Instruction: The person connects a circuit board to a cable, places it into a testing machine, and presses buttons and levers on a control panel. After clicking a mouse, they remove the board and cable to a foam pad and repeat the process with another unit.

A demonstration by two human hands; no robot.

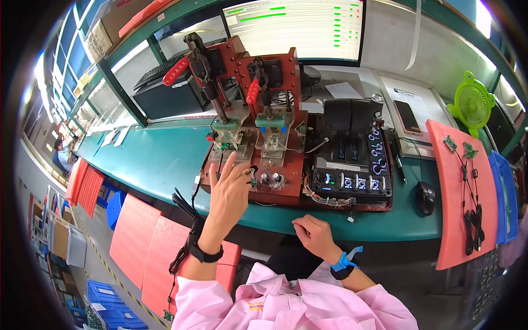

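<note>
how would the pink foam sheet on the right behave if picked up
The pink foam sheet is probably light for its size, given its foam-like look. It seems fairly stiff, lying flat without obvious sagging. The circuit boards and black cables on it look loose, so tilting might slide them off.

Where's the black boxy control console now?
The black console sits right of centre in the head view, between the red clamp fixture and black computer mouse.
</note>
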